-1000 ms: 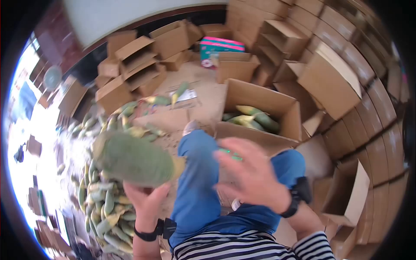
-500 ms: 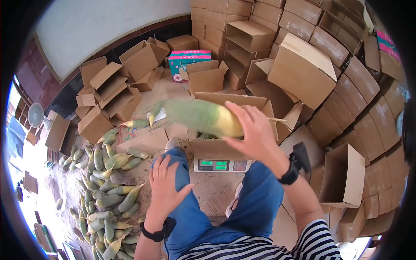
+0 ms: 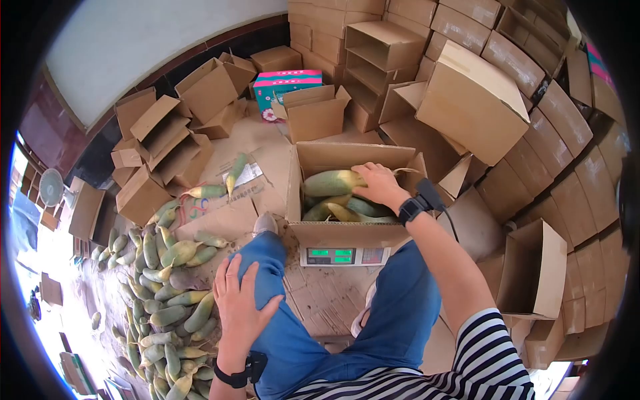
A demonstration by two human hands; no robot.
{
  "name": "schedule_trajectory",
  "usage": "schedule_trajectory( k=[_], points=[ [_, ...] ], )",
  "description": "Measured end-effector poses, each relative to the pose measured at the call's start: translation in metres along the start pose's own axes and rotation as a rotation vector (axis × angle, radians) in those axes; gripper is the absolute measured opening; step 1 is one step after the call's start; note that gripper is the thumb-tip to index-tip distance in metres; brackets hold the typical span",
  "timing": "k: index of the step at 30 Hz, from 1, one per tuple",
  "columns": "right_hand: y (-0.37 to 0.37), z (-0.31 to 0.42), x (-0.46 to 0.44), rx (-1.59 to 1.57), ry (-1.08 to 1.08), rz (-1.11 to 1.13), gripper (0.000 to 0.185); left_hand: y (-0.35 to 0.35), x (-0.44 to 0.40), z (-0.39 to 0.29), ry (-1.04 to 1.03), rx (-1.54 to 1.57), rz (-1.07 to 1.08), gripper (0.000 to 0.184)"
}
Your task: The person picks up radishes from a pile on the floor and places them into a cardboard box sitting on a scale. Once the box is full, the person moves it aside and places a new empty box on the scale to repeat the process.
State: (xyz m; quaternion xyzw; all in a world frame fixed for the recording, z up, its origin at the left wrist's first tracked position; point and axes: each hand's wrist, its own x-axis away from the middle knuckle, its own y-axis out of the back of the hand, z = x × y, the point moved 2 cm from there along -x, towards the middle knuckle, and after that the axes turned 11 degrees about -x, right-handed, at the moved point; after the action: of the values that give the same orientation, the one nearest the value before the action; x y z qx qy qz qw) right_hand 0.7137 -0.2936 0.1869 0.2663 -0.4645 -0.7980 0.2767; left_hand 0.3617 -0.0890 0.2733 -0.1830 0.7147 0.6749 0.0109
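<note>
An open cardboard box [image 3: 353, 235] stands on a digital scale [image 3: 343, 257] with green lit numbers, in front of my knees. Inside it lie several green radishes [image 3: 328, 212] with yellowish ends. My right hand [image 3: 379, 185] reaches into the box, its fingers curled over the pale end of a large green radish [image 3: 327, 182] on top of the others; part of that end is hidden under the fingers. My left hand [image 3: 239, 300] rests on my left knee with fingers spread, holding nothing. Left of that knee, a heap of green radishes [image 3: 170, 315] covers the floor.
Flattened cardboard [image 3: 223, 217] with a few radishes lies ahead on the left. Open empty boxes [image 3: 163, 137] lean near the wall. A teal and pink box [image 3: 287, 93] is at the back. Stacked cartons [image 3: 513, 63] rise on the right, near another open box [image 3: 533, 270].
My right hand has brought the large green radish down from above into the box on the scale. My left hand stays spread on my knee, shifted slightly down in view.
</note>
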Motion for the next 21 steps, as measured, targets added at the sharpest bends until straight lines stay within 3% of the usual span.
schedule_trajectory(
  k=[5,7,9,11,15,17,21],
  points=[
    [-0.008,0.005,0.016,0.047,-0.036,0.06,0.046,0.001,0.002,0.0,-0.005,0.029,-0.02,0.071],
    [0.012,0.014,0.038,-0.051,-0.081,0.202,0.045,-0.001,0.003,0.002,-0.004,0.017,-0.026,0.073],
    [0.034,0.022,0.068,-0.067,-0.041,0.175,0.041,-0.003,0.002,0.003,-0.013,0.012,-0.031,0.074],
    [0.061,0.038,0.098,-0.162,0.019,-0.026,0.034,-0.003,0.003,0.004,-0.02,-0.009,-0.056,0.073],
    [0.066,0.043,0.154,-0.239,-0.073,-0.106,0.029,-0.002,0.006,0.003,-0.02,-0.049,-0.06,0.072],
    [0.066,0.044,0.167,-0.094,0.082,-0.184,0.03,-0.003,0.01,0.002,-0.026,-0.054,-0.037,0.072],
    [0.065,0.044,0.165,-0.042,0.018,-0.184,0.03,-0.005,0.011,0.002,-0.019,-0.067,-0.062,0.072]
  ],
)
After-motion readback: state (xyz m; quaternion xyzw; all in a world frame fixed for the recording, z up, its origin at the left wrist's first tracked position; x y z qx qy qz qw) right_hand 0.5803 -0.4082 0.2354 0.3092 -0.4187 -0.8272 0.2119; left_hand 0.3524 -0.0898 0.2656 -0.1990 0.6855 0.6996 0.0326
